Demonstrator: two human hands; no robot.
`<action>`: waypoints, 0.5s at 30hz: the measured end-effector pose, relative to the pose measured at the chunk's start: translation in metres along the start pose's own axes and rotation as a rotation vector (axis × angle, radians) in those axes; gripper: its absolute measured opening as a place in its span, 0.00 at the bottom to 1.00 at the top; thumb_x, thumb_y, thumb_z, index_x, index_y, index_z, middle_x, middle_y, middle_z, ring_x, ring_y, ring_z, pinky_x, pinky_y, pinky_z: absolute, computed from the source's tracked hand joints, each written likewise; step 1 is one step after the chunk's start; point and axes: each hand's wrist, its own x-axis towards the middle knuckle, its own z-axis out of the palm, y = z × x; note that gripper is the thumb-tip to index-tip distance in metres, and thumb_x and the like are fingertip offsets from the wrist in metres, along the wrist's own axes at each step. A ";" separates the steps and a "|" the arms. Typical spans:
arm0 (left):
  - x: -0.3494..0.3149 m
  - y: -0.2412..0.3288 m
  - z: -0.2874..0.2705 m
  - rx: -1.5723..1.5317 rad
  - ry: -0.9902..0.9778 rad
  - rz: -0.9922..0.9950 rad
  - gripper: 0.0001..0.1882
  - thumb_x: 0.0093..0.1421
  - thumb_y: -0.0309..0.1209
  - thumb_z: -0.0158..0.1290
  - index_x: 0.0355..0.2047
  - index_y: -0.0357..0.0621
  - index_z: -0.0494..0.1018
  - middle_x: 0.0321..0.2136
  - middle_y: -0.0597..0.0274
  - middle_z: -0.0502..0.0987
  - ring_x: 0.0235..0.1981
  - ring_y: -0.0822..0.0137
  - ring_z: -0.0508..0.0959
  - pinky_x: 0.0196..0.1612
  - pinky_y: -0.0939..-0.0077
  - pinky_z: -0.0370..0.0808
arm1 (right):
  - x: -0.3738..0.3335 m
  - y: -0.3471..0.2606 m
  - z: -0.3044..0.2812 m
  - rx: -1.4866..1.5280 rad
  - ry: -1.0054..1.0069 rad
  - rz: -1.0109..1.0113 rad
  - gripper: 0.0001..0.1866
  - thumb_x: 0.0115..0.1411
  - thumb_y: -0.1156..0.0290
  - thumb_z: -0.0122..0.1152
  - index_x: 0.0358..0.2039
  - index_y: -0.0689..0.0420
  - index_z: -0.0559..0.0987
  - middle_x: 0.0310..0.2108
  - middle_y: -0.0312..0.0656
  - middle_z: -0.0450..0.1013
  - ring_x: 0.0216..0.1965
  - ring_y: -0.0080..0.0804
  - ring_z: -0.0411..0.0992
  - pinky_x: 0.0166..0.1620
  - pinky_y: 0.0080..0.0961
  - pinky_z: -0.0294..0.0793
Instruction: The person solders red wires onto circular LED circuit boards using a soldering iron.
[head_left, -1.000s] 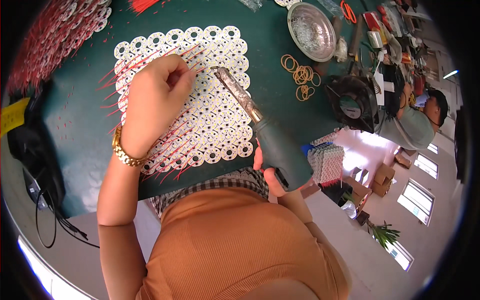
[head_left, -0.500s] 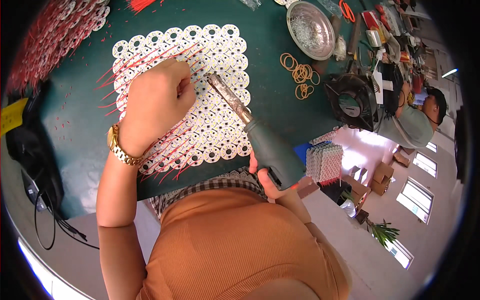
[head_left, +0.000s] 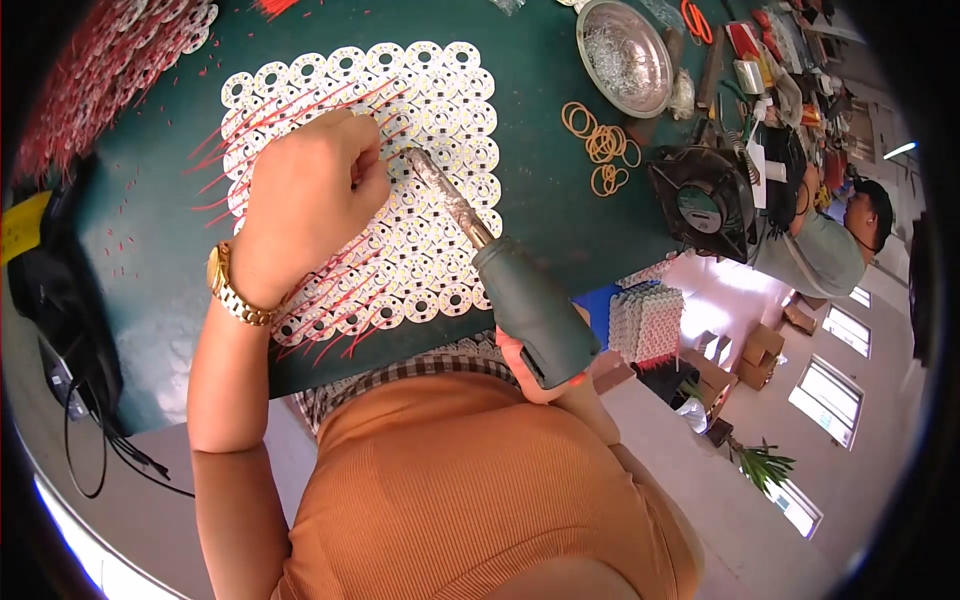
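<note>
Left hand (head_left: 305, 195) is down on the white panel of round LED boards (head_left: 440, 215), fingers (head_left: 365, 165) curled in tight, pinching at a thin red wire (head_left: 385, 135) right at their tips, though the wire itself is too fine to say how firmly it is gripped. Just beside those fingertips sits the metal tip of the soldering iron (head_left: 500, 275), slanting up across the panel, its grey-green handle running back off the near edge of the table (head_left: 540, 190). The right hand (head_left: 540, 375) is wrapped closed around that handle from below, mostly hidden under it. Red wires fan out from under the left wrist and beyond the knuckles, lying across the boards. A gold wristwatch (head_left: 232, 290) rides on the left wrist. Well beyond the iron's tip, a scatter of rubber bands (head_left: 600, 150) lies on the green surface, with a shiny metal bowl (head_left: 622, 55) past them and a black fan (head_left: 705, 200) off to the right. Farther right again, another person (head_left: 830, 240) is seated at the same table.
</note>
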 end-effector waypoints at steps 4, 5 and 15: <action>0.001 0.001 -0.002 0.001 -0.038 -0.023 0.04 0.48 0.23 0.54 0.21 0.40 0.68 0.21 0.54 0.72 0.22 0.51 0.74 0.25 0.61 0.70 | -0.011 0.021 0.012 0.711 0.013 0.184 0.15 0.52 0.79 0.62 0.41 0.55 0.73 0.37 0.38 0.72 0.33 0.32 0.73 0.34 0.27 0.78; 0.001 0.001 -0.002 0.002 -0.034 -0.024 0.04 0.48 0.23 0.54 0.21 0.40 0.68 0.21 0.54 0.72 0.22 0.51 0.74 0.25 0.61 0.70 | -0.014 0.023 0.015 0.710 0.010 0.181 0.15 0.52 0.79 0.62 0.41 0.55 0.73 0.37 0.38 0.72 0.33 0.32 0.73 0.34 0.27 0.78; 0.000 0.002 0.002 -0.010 0.007 0.010 0.06 0.49 0.22 0.54 0.22 0.39 0.67 0.19 0.56 0.69 0.18 0.60 0.71 0.23 0.67 0.66 | -0.018 0.065 0.025 0.724 0.011 -0.021 0.11 0.55 0.68 0.61 0.34 0.61 0.74 0.31 0.41 0.70 0.28 0.27 0.66 0.30 0.24 0.65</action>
